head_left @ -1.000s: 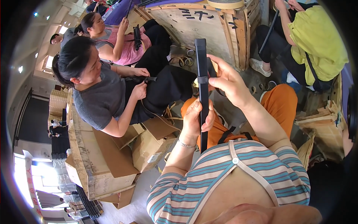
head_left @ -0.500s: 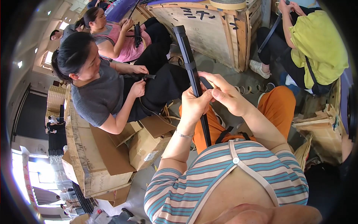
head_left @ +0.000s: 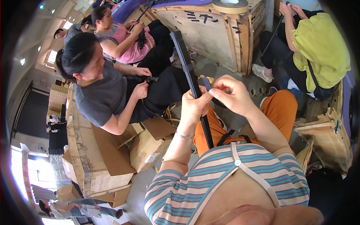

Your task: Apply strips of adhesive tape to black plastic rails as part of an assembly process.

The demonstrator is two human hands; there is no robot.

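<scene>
A long black bar, with a band around its upper part, slants up and away from my lap. My left hand is closed around its middle. Close by on the right, my right hand pinches a short dark strip between thumb and fingers. The strip looks like foam tape, with a bit of tan at its edge. It stands up beside the bar, and I cannot tell whether it touches it. The bar's lower end reaches toward my waist over my orange trousers.
A large wooden crate stands ahead, bearing a tape roll. Opened cardboard boxes lie at my left, where a person in grey sits close. A person in a yellow-green top sits ahead right, near another crate.
My right hand has shifted slightly up and right, its fingers lifting away from my left hand. The bar's top has tilted a little left. A person now shows at the lower left.
</scene>
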